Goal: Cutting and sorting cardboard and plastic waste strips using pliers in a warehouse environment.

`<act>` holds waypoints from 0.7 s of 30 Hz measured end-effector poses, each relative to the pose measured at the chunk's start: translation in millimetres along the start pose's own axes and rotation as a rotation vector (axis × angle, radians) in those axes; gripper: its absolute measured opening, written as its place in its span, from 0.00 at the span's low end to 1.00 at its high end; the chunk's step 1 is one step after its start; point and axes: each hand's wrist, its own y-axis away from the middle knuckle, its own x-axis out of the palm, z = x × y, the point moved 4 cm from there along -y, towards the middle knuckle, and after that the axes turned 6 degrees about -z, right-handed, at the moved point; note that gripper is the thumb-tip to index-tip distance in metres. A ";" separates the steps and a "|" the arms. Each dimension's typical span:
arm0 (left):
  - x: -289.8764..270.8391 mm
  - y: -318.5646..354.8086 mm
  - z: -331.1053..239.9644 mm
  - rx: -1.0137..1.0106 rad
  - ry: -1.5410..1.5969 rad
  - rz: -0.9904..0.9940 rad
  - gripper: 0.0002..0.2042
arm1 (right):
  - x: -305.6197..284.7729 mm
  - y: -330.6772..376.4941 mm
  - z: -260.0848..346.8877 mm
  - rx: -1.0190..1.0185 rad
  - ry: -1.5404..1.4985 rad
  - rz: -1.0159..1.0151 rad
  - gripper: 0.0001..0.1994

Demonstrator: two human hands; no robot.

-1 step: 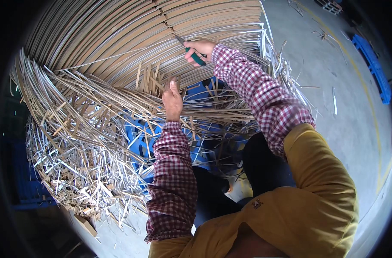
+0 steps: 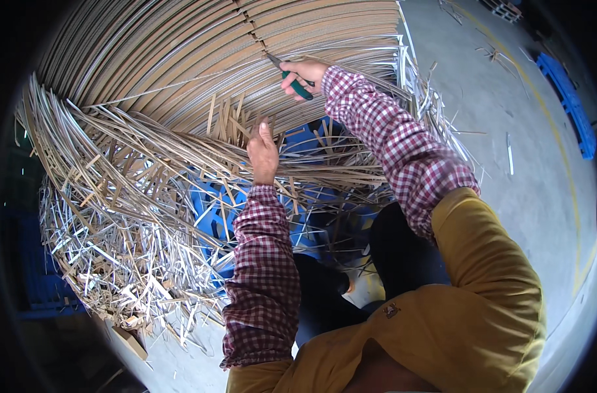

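My right hand (image 2: 305, 73) grips a pair of pliers (image 2: 296, 85) with dark green handles. Their narrow grey jaws point up and left at the face of a tall stack of cardboard sheets (image 2: 180, 72), close to the dark notched line running down it. Lower and to the left, my left hand (image 2: 263, 156) rests among loose cardboard strips (image 2: 200, 145) with its thumb pointing away from me. Its fingers are mostly hidden, so whether they hold a strip is unclear. Short brown strip ends (image 2: 228, 121) stick up just beyond it.
A tangled heap of thin offcuts (image 2: 134, 242) hangs and piles up on the left. Blue pallet parts (image 2: 210, 209) show beneath the strips. Another blue pallet (image 2: 567, 101) lies at the far right, past a yellow floor line (image 2: 553, 124). Stray scraps (image 2: 509, 154) lie on the grey floor.
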 end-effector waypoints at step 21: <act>-11.4 0.5 -10.9 -0.127 0.069 -0.008 0.23 | -1.1 89.7 -48.6 -0.160 0.467 0.286 0.20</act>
